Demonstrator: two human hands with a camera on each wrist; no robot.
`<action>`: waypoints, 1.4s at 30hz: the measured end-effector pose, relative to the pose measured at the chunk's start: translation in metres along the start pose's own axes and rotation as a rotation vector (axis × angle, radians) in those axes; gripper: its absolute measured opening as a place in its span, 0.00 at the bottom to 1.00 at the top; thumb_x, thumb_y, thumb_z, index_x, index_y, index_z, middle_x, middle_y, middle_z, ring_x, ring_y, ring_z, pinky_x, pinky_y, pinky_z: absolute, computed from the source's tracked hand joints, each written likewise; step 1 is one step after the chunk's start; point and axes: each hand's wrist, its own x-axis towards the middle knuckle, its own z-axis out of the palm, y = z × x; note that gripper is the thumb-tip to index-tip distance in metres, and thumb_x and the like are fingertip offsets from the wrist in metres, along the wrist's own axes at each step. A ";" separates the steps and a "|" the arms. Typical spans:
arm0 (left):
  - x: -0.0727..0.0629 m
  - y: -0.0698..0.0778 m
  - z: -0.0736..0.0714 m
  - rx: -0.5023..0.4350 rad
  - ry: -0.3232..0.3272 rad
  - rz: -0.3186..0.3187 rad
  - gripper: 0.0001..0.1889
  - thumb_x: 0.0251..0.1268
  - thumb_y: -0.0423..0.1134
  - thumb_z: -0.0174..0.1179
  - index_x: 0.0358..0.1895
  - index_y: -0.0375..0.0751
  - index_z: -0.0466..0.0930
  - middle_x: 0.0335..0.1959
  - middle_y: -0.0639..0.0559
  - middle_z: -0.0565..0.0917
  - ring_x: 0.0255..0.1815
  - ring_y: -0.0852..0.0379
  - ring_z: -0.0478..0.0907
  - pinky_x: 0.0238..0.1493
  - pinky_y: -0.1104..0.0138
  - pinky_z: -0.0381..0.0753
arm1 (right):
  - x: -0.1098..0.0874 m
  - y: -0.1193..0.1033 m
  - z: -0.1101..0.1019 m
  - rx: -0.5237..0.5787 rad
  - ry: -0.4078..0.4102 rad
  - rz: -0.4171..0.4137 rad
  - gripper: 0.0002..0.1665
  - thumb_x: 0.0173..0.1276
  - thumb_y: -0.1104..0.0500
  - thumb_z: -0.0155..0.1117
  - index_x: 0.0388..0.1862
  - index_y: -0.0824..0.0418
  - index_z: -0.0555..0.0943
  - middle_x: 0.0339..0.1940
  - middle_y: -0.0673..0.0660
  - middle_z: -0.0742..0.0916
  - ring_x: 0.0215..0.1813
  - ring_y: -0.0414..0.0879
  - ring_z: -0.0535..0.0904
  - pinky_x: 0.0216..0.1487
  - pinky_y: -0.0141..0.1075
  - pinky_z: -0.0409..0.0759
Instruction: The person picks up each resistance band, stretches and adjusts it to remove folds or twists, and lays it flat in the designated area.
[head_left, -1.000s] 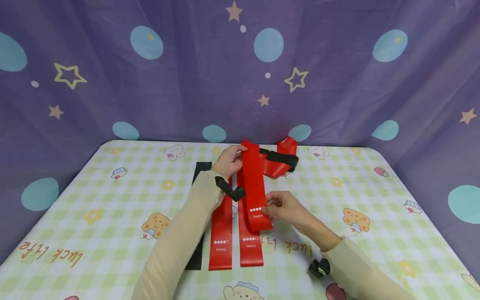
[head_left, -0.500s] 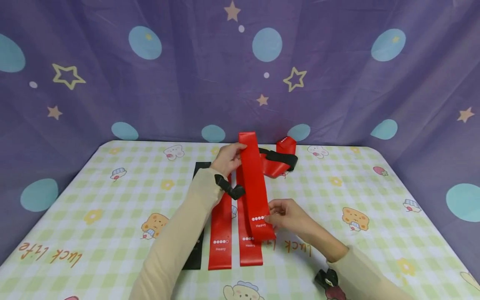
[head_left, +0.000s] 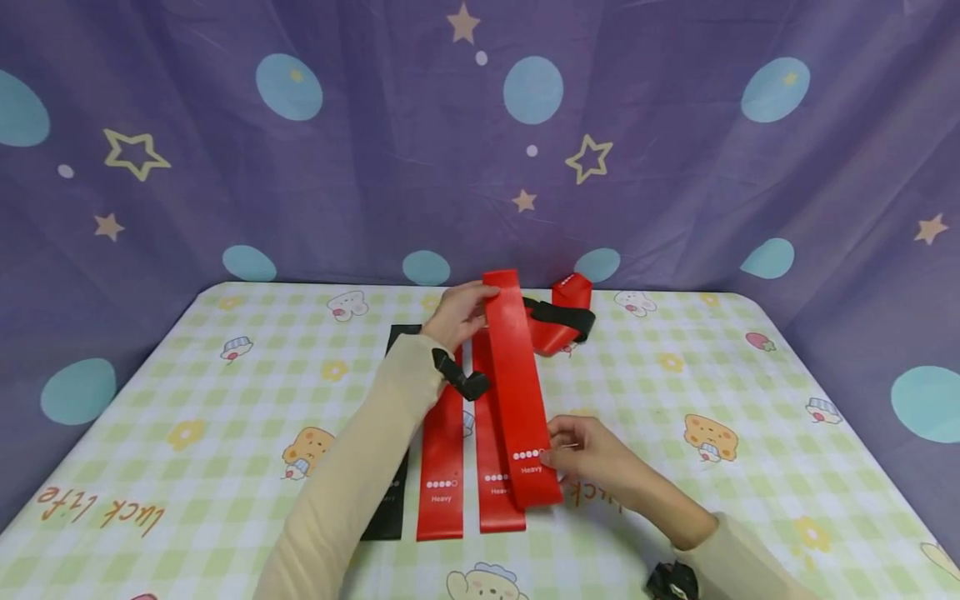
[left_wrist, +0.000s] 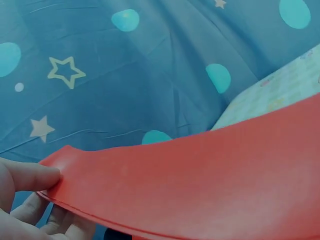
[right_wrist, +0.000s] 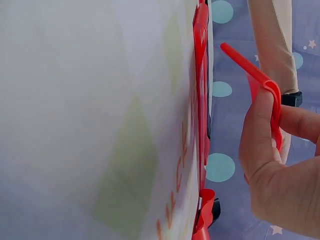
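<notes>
Red band (head_left: 517,375), one: ran between your left fingers (left_wrist: 31,177) and right fingers (right_wrist: 300,122), both pinched onto it; light, even tension likely served best.

Head view forward-down, wrist views close, sharing held red band (head_left: 519,383)

Partly Out of Sight

Below the left hand (head_left: 456,315), the sleeve (head_left: 352,458) is covering the middle of the black band (head_left: 387,518). Left of the right hand (head_left: 592,458), the held band (head_left: 517,375) is hiding part of another red band (head_left: 499,515). In the left wrist view, the held band is running off the edge right of the hand. Left of the right hand in its wrist view, the tablecloth (right_wrist: 125,165) is showing blurred.
</notes>
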 end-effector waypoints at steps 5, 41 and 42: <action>0.002 -0.006 0.003 0.095 0.022 -0.001 0.18 0.63 0.29 0.57 0.57 0.34 0.75 0.28 0.52 0.80 0.25 0.59 0.76 0.28 0.72 0.80 | -0.008 0.002 -0.001 0.118 -0.032 0.082 0.15 0.65 0.63 0.61 0.47 0.69 0.72 0.34 0.55 0.82 0.30 0.45 0.81 0.29 0.34 0.82; 0.015 -0.022 -0.029 0.687 0.302 0.047 0.10 0.56 0.28 0.55 0.41 0.29 0.77 0.25 0.48 0.76 0.10 0.62 0.73 0.20 0.69 0.80 | -0.005 0.015 -0.016 0.349 -0.179 0.192 0.21 0.69 0.65 0.57 0.57 0.74 0.66 0.39 0.55 0.85 0.39 0.46 0.85 0.39 0.38 0.85; 0.016 -0.023 -0.029 0.686 0.291 0.036 0.09 0.56 0.28 0.55 0.41 0.30 0.76 0.23 0.49 0.75 0.10 0.62 0.72 0.18 0.70 0.80 | -0.004 0.015 -0.016 0.353 -0.180 0.193 0.22 0.68 0.65 0.57 0.57 0.74 0.66 0.39 0.55 0.85 0.39 0.46 0.85 0.39 0.38 0.85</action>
